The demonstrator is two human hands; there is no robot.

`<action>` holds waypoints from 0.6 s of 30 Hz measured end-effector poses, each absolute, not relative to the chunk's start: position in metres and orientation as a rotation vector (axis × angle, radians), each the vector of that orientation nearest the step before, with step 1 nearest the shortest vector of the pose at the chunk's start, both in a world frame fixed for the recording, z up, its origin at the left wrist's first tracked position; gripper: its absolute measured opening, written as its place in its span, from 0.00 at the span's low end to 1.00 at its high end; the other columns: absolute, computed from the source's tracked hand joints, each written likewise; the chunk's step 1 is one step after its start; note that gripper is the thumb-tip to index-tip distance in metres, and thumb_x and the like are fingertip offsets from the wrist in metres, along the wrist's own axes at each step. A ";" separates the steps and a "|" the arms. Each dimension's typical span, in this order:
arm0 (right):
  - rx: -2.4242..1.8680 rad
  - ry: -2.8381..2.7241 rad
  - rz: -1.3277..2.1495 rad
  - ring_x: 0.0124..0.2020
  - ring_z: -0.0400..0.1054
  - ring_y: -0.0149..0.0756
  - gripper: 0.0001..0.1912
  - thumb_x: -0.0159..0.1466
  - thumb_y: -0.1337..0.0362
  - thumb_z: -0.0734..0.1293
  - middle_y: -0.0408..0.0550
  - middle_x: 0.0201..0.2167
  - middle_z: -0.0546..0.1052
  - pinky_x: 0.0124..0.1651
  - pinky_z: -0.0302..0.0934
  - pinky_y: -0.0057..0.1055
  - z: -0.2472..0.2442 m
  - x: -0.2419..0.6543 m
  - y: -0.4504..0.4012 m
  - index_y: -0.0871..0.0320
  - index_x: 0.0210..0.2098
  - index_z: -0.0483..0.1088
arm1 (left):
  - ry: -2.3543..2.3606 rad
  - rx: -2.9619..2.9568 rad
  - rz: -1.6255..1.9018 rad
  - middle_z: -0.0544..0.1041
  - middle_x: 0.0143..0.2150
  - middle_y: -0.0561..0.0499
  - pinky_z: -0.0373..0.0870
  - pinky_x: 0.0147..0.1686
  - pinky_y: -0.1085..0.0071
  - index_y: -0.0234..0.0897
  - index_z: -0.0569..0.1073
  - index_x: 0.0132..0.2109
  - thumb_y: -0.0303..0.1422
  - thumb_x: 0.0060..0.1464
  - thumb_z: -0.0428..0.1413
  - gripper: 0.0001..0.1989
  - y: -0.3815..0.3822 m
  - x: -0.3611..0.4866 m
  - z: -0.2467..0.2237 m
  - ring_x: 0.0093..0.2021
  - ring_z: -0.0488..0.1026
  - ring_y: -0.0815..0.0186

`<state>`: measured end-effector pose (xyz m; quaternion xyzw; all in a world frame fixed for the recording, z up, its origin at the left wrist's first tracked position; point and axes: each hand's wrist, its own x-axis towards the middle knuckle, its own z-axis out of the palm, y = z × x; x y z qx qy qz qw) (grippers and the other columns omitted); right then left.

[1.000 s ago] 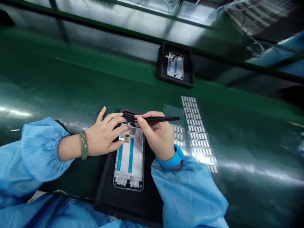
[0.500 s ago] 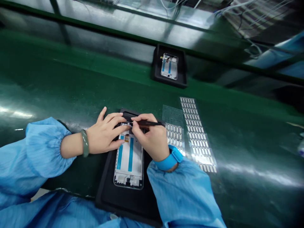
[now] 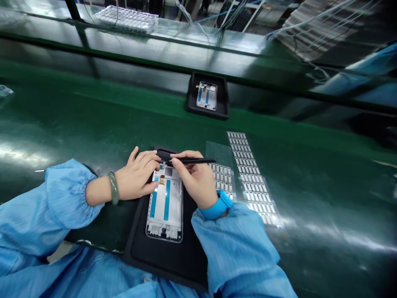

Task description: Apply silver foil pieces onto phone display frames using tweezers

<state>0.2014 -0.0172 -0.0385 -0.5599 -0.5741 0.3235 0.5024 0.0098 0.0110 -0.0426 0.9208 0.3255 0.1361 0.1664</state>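
A phone frame (image 3: 174, 207) with two blue strips and a small orange flex piece lies in a black tray (image 3: 167, 260) before me. Across its upper left edge rests my left hand (image 3: 136, 176), fingers spread, fingertips at the frame's top. My right hand (image 3: 197, 178) pinches slim black tweezers (image 3: 201, 160) over the frame's upper end, the tips pointing left towards my left fingers. What the tips touch is too small to tell. Right of the tray lie a sheet of small pale stickers (image 3: 223, 176) and a longer sticker sheet (image 3: 249, 174).
Farther back, a second black tray (image 3: 191, 101) holds another phone frame (image 3: 208, 96) with blue strips. Beyond the green bench (image 3: 93, 124) runs a raised shelf, with a clear plastic tray (image 3: 127, 18) and loose cables (image 3: 229, 18). Clear plastic (image 3: 5, 91) lies at the far left.
The view has shifted, showing more of the shelf at the back. My right hand has moved slightly up off the frame's top edge, and the tweezers lie flatter. My left hand stays at the frame.
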 end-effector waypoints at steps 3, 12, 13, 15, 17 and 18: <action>-1.351 -1.475 0.799 0.34 0.74 0.33 0.06 0.61 0.61 0.66 0.46 0.37 0.77 0.39 0.70 0.32 -0.042 0.200 -0.014 0.56 0.37 0.68 | 0.924 2.629 0.384 0.67 0.55 0.41 0.43 0.61 0.38 0.37 0.63 0.46 0.35 0.56 0.49 0.11 0.012 0.009 -0.043 0.64 0.56 0.52; -1.357 -1.503 0.794 0.34 0.74 0.35 0.06 0.61 0.61 0.65 0.46 0.37 0.77 0.38 0.70 0.33 -0.042 0.200 -0.012 0.55 0.37 0.68 | 0.917 2.628 0.368 0.67 0.56 0.42 0.44 0.60 0.38 0.38 0.62 0.47 0.36 0.57 0.49 0.12 0.013 0.008 -0.043 0.64 0.56 0.52; -1.358 -1.504 0.789 0.34 0.74 0.35 0.06 0.61 0.61 0.65 0.46 0.37 0.77 0.38 0.70 0.33 -0.042 0.200 -0.012 0.55 0.37 0.68 | 0.918 2.627 0.367 0.67 0.56 0.42 0.44 0.61 0.38 0.38 0.62 0.47 0.36 0.57 0.49 0.11 0.013 0.008 -0.043 0.64 0.56 0.52; -1.363 -1.510 0.781 0.34 0.74 0.34 0.05 0.61 0.62 0.65 0.46 0.37 0.77 0.39 0.70 0.33 -0.041 0.200 -0.013 0.55 0.37 0.68 | 0.919 2.626 0.364 0.67 0.56 0.42 0.44 0.61 0.39 0.38 0.62 0.47 0.36 0.57 0.48 0.12 0.012 0.009 -0.043 0.64 0.56 0.52; -1.369 -1.523 0.776 0.34 0.74 0.34 0.05 0.61 0.62 0.65 0.46 0.37 0.77 0.39 0.70 0.33 -0.041 0.199 -0.013 0.55 0.37 0.68 | 0.921 2.625 0.359 0.67 0.56 0.42 0.43 0.61 0.39 0.38 0.63 0.47 0.36 0.57 0.49 0.12 0.012 0.009 -0.044 0.64 0.55 0.52; -1.370 -1.532 0.775 0.34 0.74 0.34 0.04 0.61 0.63 0.65 0.45 0.37 0.76 0.39 0.70 0.33 -0.041 0.199 -0.013 0.54 0.37 0.68 | 0.924 2.624 0.356 0.67 0.56 0.42 0.43 0.62 0.40 0.38 0.63 0.47 0.36 0.57 0.49 0.12 0.012 0.008 -0.044 0.64 0.55 0.53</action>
